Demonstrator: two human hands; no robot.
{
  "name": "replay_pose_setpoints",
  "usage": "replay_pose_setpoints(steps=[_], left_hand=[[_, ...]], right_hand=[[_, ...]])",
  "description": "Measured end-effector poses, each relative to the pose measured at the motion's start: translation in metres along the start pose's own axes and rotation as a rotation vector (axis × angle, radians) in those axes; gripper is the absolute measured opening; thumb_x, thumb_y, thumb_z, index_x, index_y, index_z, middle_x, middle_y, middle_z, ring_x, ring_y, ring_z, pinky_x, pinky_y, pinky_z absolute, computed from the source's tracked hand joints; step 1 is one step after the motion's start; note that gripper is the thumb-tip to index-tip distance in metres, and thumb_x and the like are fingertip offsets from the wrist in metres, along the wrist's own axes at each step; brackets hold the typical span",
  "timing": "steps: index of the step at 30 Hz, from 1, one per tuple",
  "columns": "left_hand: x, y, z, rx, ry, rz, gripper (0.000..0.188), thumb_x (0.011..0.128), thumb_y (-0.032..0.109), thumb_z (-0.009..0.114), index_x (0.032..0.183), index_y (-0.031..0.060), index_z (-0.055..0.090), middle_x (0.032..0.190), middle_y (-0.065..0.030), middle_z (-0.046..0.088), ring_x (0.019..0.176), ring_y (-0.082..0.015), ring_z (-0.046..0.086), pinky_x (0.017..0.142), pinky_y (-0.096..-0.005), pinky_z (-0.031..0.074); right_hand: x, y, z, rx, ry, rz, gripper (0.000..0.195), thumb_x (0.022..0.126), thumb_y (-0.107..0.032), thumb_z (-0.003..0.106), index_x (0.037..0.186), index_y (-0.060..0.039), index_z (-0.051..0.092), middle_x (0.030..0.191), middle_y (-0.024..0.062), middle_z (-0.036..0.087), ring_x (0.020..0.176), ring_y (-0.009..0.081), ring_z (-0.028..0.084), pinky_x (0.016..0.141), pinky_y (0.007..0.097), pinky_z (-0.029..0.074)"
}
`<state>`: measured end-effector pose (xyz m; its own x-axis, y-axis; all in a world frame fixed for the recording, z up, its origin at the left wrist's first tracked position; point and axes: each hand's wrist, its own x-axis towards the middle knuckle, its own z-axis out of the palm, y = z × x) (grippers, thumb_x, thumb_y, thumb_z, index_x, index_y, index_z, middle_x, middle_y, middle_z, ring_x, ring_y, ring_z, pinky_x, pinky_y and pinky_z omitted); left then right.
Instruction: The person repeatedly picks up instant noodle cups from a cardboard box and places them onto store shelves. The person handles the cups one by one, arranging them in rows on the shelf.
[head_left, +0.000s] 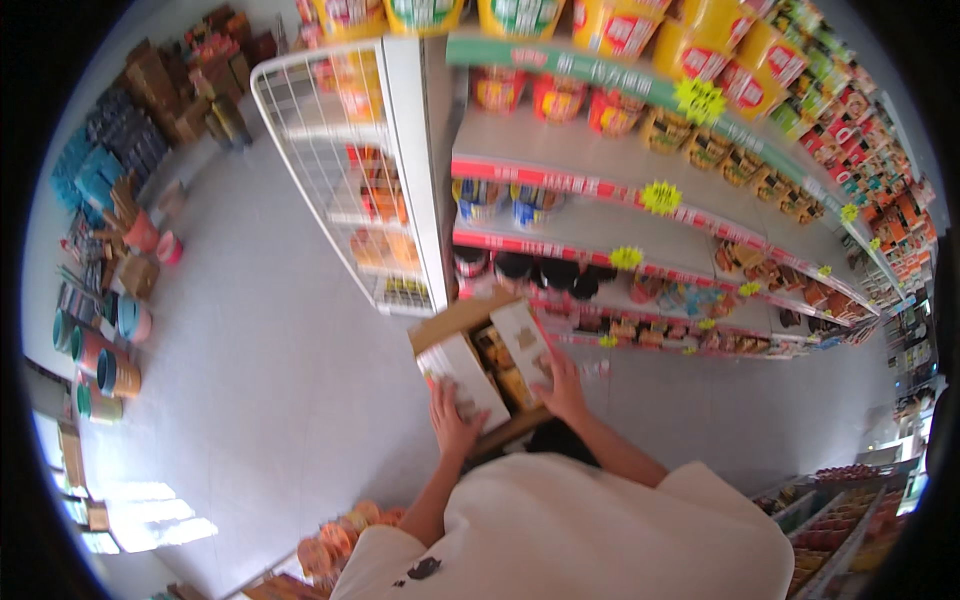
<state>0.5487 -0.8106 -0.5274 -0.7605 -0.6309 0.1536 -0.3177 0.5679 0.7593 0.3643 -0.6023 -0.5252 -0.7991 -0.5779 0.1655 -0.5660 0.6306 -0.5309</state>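
Observation:
In front of my body is a cardboard carton (457, 360) with white outer flaps and a gap between them. Through the gap I see packaged food cups or tubs (504, 364) with yellow and dark printing; the rest of the contents is hidden. My left hand (454, 421) holds the carton's left side, fingers spread over the left white flap. At the opposite side, my right hand (562, 386) grips the edge by the right flap. Whether anything beneath supports the carton cannot be seen.
A store shelf (570, 139) with instant noodle cups stands ahead and to the right. Its white wire end panel (337, 172) juts toward the aisle. Buckets (116, 373) and stacked boxes (157, 82) line the left side. Round tubs (330, 544) sit behind my left arm.

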Motion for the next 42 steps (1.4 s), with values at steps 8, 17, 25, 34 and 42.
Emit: replay_pose_setpoints(steps=[8,17,25,34,42], left_hand=[[-0.035,-0.011,0.039,-0.54,0.141,-0.499,0.118,0.077,0.031,0.093,0.158,-0.0061,0.016,0.156,-0.0248,0.035,0.143,-0.0337,0.04,0.119,-0.0442,0.034],[-0.109,0.011,0.005,-0.71,-0.046,-1.027,0.079,0.097,0.044,0.072,0.154,0.0026,0.037,0.143,-0.0124,0.055,0.135,-0.0246,0.05,0.109,-0.037,0.043],[-0.18,0.074,-0.015,-0.981,0.205,-1.055,0.046,0.105,0.039,0.06,0.143,0.0138,0.052,0.136,-0.0049,0.062,0.123,-0.0212,0.061,0.102,-0.0384,0.048],[-0.064,0.098,-0.018,-0.642,0.128,-0.494,0.049,0.101,0.026,0.066,0.146,0.0113,0.054,0.15,-0.0112,0.053,0.136,-0.0267,0.053,0.112,-0.0383,0.042],[-0.038,0.019,-0.02,-0.224,0.013,-0.34,0.039,0.089,0.019,0.076,0.125,0.0062,0.07,0.13,-0.0148,0.067,0.122,-0.0284,0.062,0.103,-0.0393,0.05]], right_hand=[[0.017,0.026,-0.002,0.342,-0.3,0.422,0.132,0.071,-0.063,0.087,0.164,-0.0031,0.014,0.155,0.0298,0.037,0.142,0.0427,0.043,0.116,0.0458,0.039],[-0.066,0.11,0.002,0.902,-0.344,0.575,0.077,0.104,-0.049,0.057,0.158,0.0012,0.035,0.151,0.02,0.05,0.139,0.0287,0.049,0.113,0.0383,0.041],[-0.112,0.117,-0.073,1.175,-0.59,0.396,0.057,0.109,-0.036,0.05,0.157,-0.0061,0.042,0.135,0.0088,0.062,0.119,0.0118,0.058,0.095,0.0294,0.048],[0.006,0.013,-0.099,0.263,-0.334,-0.528,0.058,0.097,-0.023,0.063,0.15,-0.0037,0.048,0.158,0.0149,0.046,0.142,0.0355,0.047,0.116,0.0462,0.039],[-0.014,0.025,-0.046,-0.058,-0.257,-0.525,0.053,0.097,-0.028,0.061,0.143,-0.0025,0.056,0.153,0.0167,0.049,0.145,0.038,0.042,0.121,0.0477,0.034]])
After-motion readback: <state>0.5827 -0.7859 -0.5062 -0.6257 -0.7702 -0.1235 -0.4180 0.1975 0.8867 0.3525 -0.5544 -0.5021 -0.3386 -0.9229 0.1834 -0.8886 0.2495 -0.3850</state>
